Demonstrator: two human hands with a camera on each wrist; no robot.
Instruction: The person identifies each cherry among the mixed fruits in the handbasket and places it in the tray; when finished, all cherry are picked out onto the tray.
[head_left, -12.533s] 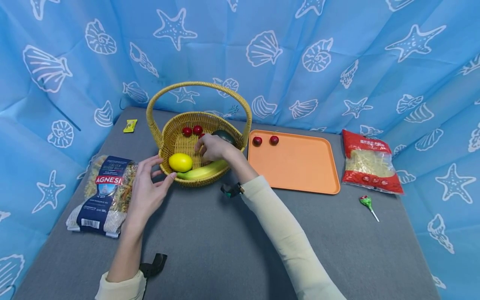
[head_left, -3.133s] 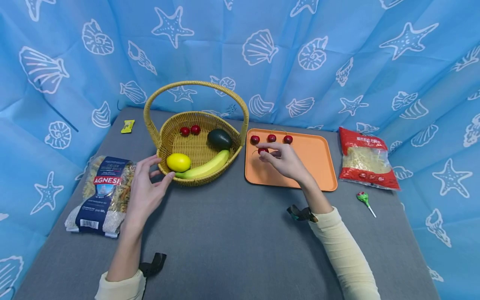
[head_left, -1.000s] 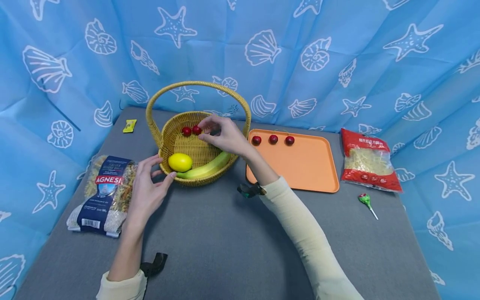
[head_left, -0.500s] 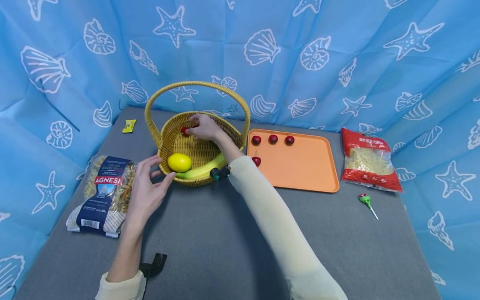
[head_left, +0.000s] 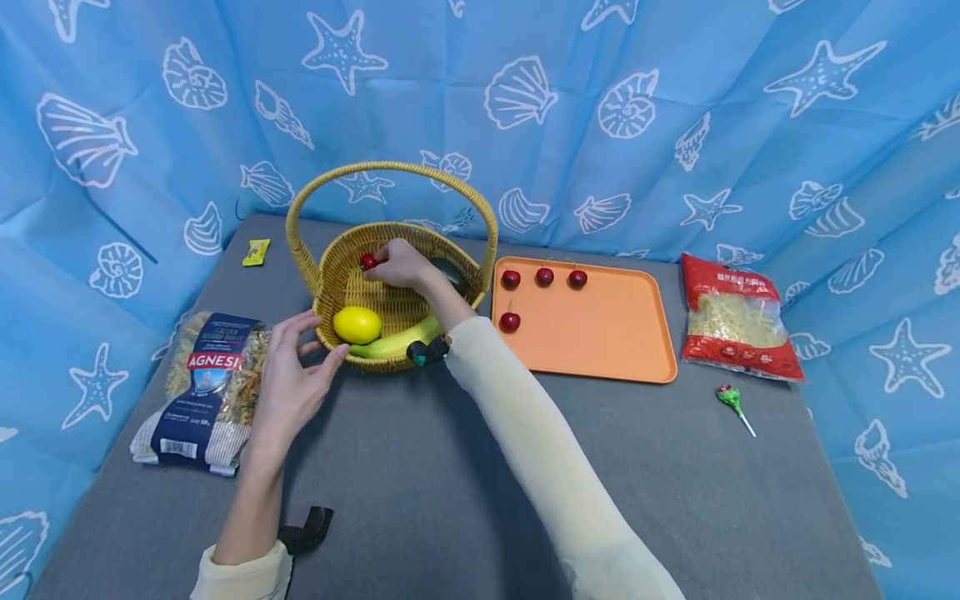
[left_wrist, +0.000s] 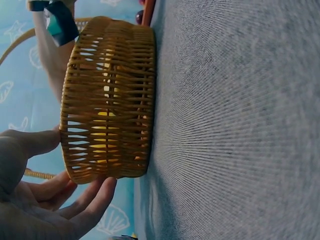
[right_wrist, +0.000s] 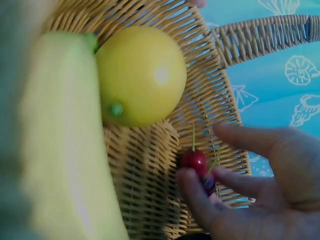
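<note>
My left hand (head_left: 292, 383) grips the near-left rim of the wicker basket (head_left: 390, 365), thumb on one side and fingers against the wall (left_wrist: 107, 100). Inside lie a yellow lemon (head_left: 357, 325), a banana (head_left: 397, 340) and a dark green avocado (head_left: 452, 275), partly behind my right arm. My right hand (head_left: 402, 265) reaches down into the basket at two red cherries. In the right wrist view, its thumb and a finger pinch the darker cherry (right_wrist: 209, 184). The brighter cherry (right_wrist: 194, 161) sits right beside the thumb tip.
An orange tray (head_left: 600, 333) right of the basket bears several cherries (head_left: 510, 322). Beyond it lie a red noodle packet (head_left: 735, 321) and a green lollipop (head_left: 731, 398). An AGNESI pasta bag (head_left: 202, 392) and a yellow candy (head_left: 256, 252) are at left. The basket handle (head_left: 390, 167) arches overhead.
Two cherries have gone from basket to tray since the oldest frame. My right hand has come from the tray back into the basket and closed on a cherry. My left hand stays put.
</note>
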